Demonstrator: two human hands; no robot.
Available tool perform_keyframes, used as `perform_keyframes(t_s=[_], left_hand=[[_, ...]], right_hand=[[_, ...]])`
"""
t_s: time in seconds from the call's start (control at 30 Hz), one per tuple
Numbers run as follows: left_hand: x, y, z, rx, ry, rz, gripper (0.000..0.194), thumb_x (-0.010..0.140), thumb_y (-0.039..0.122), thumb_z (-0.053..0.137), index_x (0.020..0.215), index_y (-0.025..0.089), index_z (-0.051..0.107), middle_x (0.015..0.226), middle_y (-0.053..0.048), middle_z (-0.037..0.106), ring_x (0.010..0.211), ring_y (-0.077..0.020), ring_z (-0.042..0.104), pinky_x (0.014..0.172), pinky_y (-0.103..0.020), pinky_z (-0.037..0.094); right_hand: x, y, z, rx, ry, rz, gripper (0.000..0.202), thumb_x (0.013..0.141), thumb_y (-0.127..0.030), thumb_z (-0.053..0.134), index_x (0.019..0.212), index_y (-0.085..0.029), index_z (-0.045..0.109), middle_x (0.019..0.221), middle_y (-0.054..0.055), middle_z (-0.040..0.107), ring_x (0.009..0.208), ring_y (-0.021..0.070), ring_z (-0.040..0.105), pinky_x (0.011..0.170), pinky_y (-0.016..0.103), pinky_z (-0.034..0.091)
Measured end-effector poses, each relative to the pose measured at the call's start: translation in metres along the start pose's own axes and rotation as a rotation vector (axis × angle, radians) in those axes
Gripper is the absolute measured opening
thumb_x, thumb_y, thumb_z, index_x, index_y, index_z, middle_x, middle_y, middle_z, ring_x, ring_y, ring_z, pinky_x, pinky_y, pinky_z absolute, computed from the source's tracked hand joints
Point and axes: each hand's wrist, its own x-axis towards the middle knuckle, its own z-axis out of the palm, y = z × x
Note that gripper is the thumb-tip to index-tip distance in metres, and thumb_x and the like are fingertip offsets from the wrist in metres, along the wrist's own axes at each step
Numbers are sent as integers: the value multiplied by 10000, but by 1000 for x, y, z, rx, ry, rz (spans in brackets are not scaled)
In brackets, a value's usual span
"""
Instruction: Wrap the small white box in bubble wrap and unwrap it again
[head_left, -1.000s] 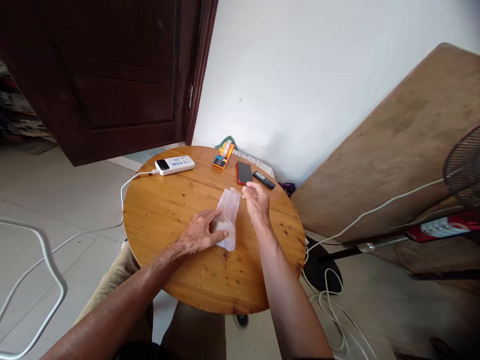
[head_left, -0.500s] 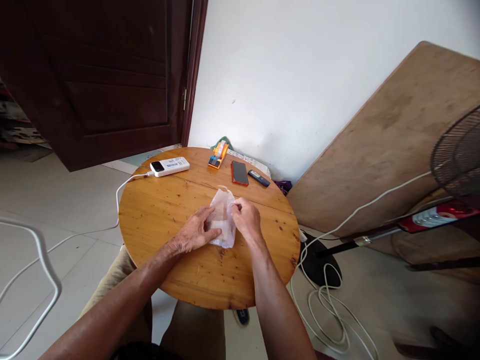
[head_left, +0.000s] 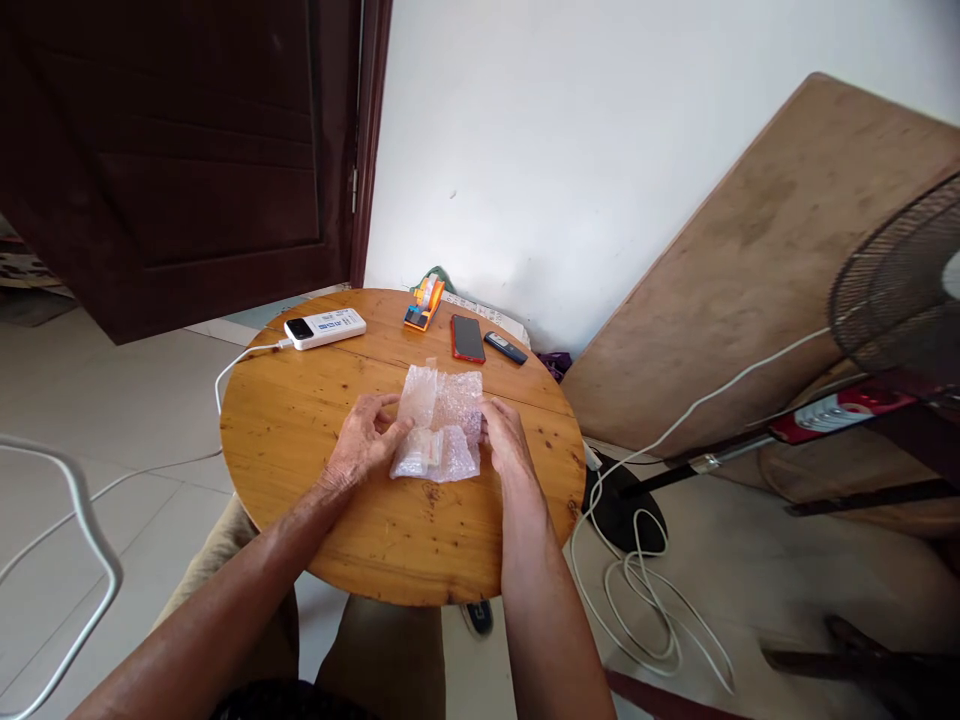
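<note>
Clear bubble-wrap sheet (head_left: 441, 430) lay mid round wooden worktop (head_left: 300, 450), partly folded around small pale item, probably for padding. Left hand (head_left: 360, 445) pinched sheet's left edge, grip narrow on wrap, fingers curled, forearm angled in from lower left. Right hand (head_left: 504, 440) pressed right edge flat, fingers closed on wrap, wrist straight. Red-cased phone (head_left: 467, 338) and white power bank (head_left: 325, 328) sat well apart near far rim.

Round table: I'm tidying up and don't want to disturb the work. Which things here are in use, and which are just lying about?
In use:
bubble wrap sheet, held at its edges by the left hand and right hand

Lying about:
white power bank with its cable
orange tape dispenser
red-edged phone
small dark remote
</note>
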Motion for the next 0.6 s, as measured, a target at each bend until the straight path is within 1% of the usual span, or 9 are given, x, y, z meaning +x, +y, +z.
perform_keyframes(t_s=[0.03,0.1,0.17,0.23,0.3,0.37,0.47,0.53,0.6], left_hand=[[0,1,-1,10,15,-3,586,716,570,600,1091,124,667,930,-85,644,777,-204,599,718,-344,515],[-2,2,-1,31,-3,4,553,716,601,610,1020,144,678,832,-54,635,720,-188,586,675,-321,500],[-4,2,1,75,-44,32,535,699,603,644,1004,164,680,778,-28,625,678,-172,573,646,-302,480],[-4,-1,3,126,-62,55,511,681,559,680,1019,177,677,760,-10,617,658,-159,560,631,-288,461],[-4,-4,6,134,-73,57,452,684,473,671,1029,180,671,736,7,600,637,-146,543,616,-272,445],[-2,-7,6,99,-87,41,359,693,386,617,981,178,672,698,22,580,616,-134,524,599,-255,430],[0,-7,5,18,-103,-6,218,692,345,537,781,179,647,626,35,550,585,-123,499,564,-237,401],[1,-7,2,-16,-54,-38,200,696,363,511,673,184,597,588,37,531,566,-122,485,550,-236,385],[4,-9,-2,8,49,-48,209,702,375,509,636,191,582,592,29,547,582,-133,498,569,-246,395]], right_hand=[[-2,-1,0,4,-26,13,311,711,-515,587,657,-221,503,579,-21,568,536,137,516,462,234,372],[-6,-4,1,3,-81,31,312,690,-512,637,699,-207,570,611,-3,614,547,150,554,468,240,396],[-9,-6,3,-11,-133,29,286,654,-468,682,712,-193,625,615,-1,631,540,150,555,472,240,396],[-10,-6,5,-25,-153,0,243,629,-421,692,680,-187,648,600,-14,620,540,137,532,490,233,384],[-9,-6,7,-35,-139,-43,221,632,-406,670,645,-187,640,585,-28,597,553,128,511,516,229,374],[-8,-4,9,-42,-104,-79,230,653,-420,637,633,-192,618,576,-35,576,558,126,496,527,231,364],[-5,-2,12,-72,-46,-107,254,685,-446,591,637,-197,592,565,-35,557,541,124,475,517,236,352],[-3,0,11,-110,-5,-116,257,701,-449,566,630,-202,574,555,-37,544,526,123,464,507,238,348],[-1,1,8,-166,39,-122,258,715,-441,539,604,-209,544,540,-40,529,518,124,463,503,238,346]])
